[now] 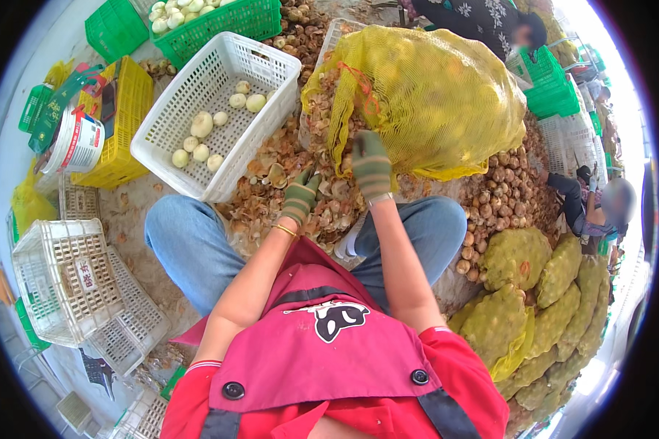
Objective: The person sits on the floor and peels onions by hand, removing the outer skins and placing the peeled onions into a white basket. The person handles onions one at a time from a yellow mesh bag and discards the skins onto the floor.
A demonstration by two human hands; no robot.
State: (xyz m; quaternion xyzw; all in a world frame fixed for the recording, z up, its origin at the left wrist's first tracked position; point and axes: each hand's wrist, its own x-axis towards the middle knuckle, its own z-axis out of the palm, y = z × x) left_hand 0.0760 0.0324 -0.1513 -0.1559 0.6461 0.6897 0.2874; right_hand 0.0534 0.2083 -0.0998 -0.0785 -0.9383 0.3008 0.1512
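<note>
My left hand [301, 198], in a green striped work glove, is low over a heap of loose onion skins [274, 170]; something dark and thin shows at its fingers, too small to name. Gloved likewise, my right hand [372, 164] is at the mouth of a large yellow mesh sack [445, 93] of onions, its fingers bent; whether it grips the mesh or an onion cannot be told. Onion skins spill by the sack's opening, where a red tie [365, 88] hangs. To the left, a white plastic crate [165, 118] holds several peeled onions [202, 124].
A green crate [219, 33] of peeled onions stands at the top. At left are a yellow crate [137, 99], a white bucket [82, 140] and empty white crates [66, 280]. Unpeeled onions [494, 197] and full mesh sacks [513, 258] lie at right. Other people [582, 203] sit nearby.
</note>
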